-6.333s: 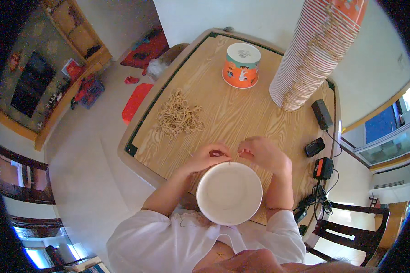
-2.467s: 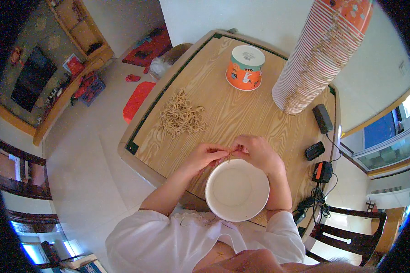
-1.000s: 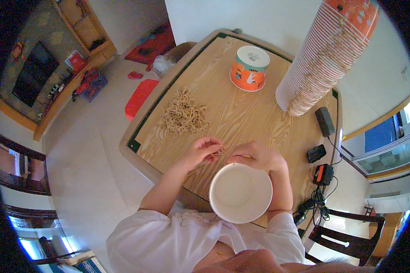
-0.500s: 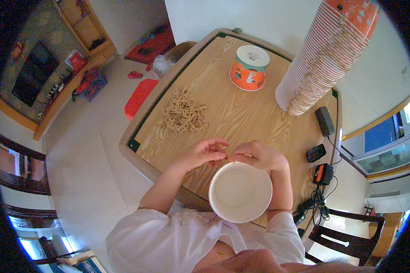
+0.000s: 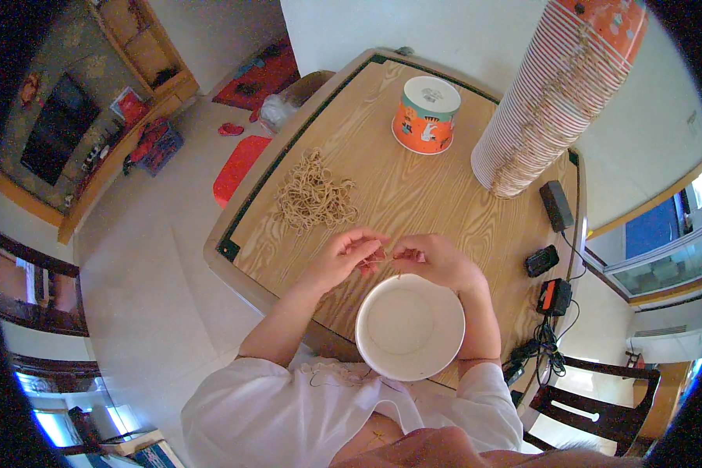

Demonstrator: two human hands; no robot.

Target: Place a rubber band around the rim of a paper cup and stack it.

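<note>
Just beyond the rim of a white paper tub (image 5: 410,327), my left hand (image 5: 352,256) and my right hand (image 5: 433,261) face each other with fingertips pinched. A thin tan rubber band (image 5: 381,260) shows faintly between them, partly hidden by the fingers. The tub stands close to my body with its mouth up and its white inside showing. Ahead and to the left lies a loose pile of tan rubber bands (image 5: 317,193). Farther off, an orange and green printed paper tub (image 5: 425,125) rests upside down on the table.
A tall leaning stack of nested paper tubs (image 5: 542,109) rises at the table's far right, tan bands along its side. Black adapters (image 5: 555,207) and tangled cables (image 5: 546,351) line the right edge of the wooden table (image 5: 398,187). A red stool (image 5: 238,168) stands left, a dark chair (image 5: 600,398) right.
Both hands have lifted slightly away from the tub's rim. The fingertips have drawn a little apart, and a thin strand now shows between them. The tub has barely shifted.
</note>
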